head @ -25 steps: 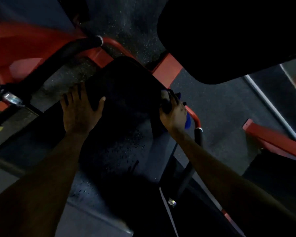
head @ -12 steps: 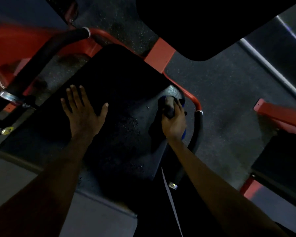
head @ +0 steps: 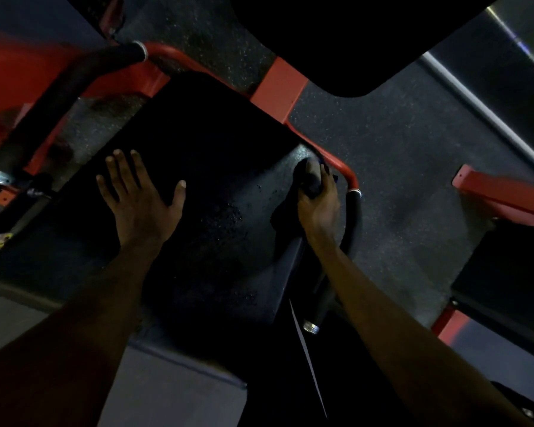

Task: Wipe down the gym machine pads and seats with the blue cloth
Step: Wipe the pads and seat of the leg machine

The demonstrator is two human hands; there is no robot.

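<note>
A dim gym: speckled rubber floor (head: 398, 180) and a red frame (head: 278, 87) around a black seat (head: 216, 167). Over the last second the right hand (head: 319, 208) has come off the seat's side edge and up onto its far right corner, fingers curled round the bunched cloth (head: 310, 180) under its fingertips. The left hand (head: 139, 198) has stayed put, flat on the seat with fingers spread, bracing. That suggests the edge is done and the top is next. The droplets between the hands look unwiped.

The cloth reads nearly black here; only a sliver of blue shows past the knuckles, toward the grip (head: 353, 217). The pad (head: 336, 41) beyond the right hand is a featureless dark shape, cut off by the frame's top edge. Whether the seat is clean under the left hand cannot be told.
</note>
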